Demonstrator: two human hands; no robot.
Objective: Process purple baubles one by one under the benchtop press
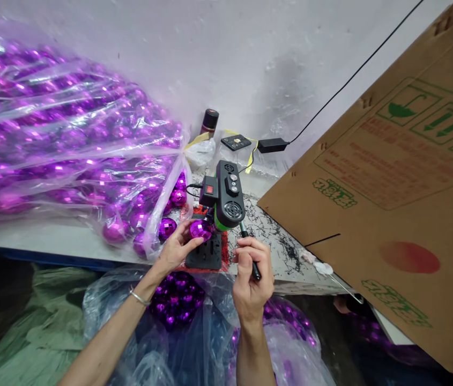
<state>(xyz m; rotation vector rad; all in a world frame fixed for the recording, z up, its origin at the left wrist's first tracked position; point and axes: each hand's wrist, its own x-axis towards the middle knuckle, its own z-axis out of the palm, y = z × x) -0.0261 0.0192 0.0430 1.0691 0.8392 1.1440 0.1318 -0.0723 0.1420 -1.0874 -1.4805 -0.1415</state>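
Observation:
Between the thumb and fingers of my left hand (176, 247) is a shiny purple mirror ball (201, 229), held against the front of a small black bench machine (230, 193). The machine has round vents, buttons, a green band and a side box with a red switch (209, 189). My right hand (253, 279) is wrapped round the black handle of a lever (255, 271) whose metal rod runs up to the machine. Below the ball lies the slotted black base plate (204, 258), on a red patch. The ball's contact point with the machine is hidden.
A large clear bag of purple balls (69, 134) fills the left, with loose balls (166, 229) at its mouth. A cardboard box (371, 214) leans in from the right. Black scraps (278, 241) litter the table. Behind stand a dark can (209, 122) and a power adapter (273, 145).

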